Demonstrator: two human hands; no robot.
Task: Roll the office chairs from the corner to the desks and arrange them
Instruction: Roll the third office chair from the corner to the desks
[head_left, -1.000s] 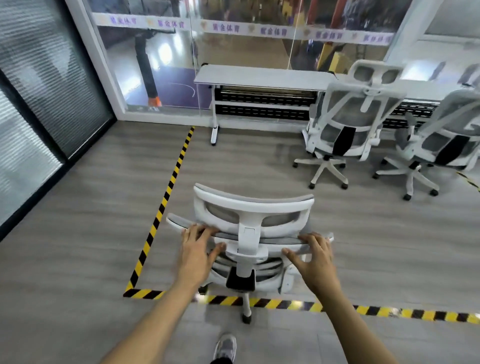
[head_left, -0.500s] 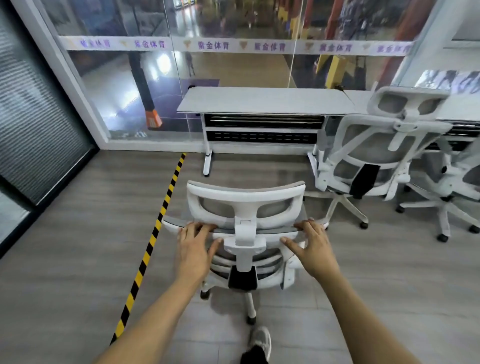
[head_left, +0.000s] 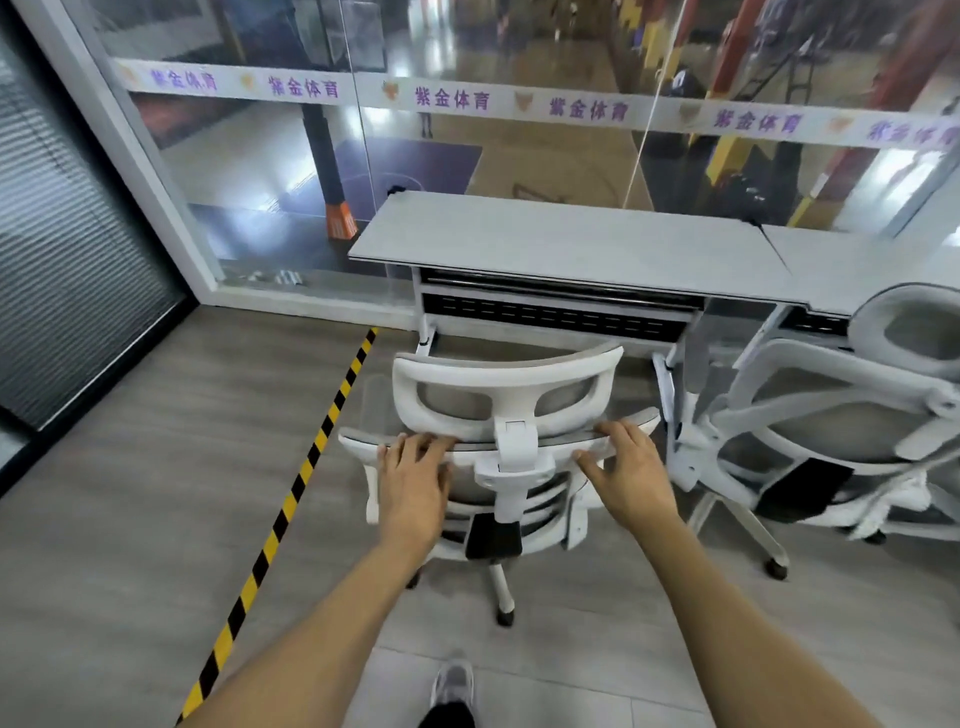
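A white office chair (head_left: 506, 387) with a grey mesh back stands right in front of me, its back toward me and its seat facing the grey desk (head_left: 561, 241). My left hand (head_left: 413, 480) grips the top edge of the backrest left of the headrest post. My right hand (head_left: 631, 473) grips the same edge on the right side. The chair's headrest nearly reaches the desk's front edge. Its star base and castors show below my hands.
A second white chair (head_left: 831, 426) stands close on the right at the adjoining desk (head_left: 857, 260). Yellow-black floor tape (head_left: 291, 499) runs diagonally on the left. A glass wall (head_left: 467, 145) is behind the desks, blinds on the far left. My shoe (head_left: 453, 686) is at the bottom.
I have walked forward with the chair, which rolled over the tape line and up to the left desk. Both hands kept their hold on the backrest.
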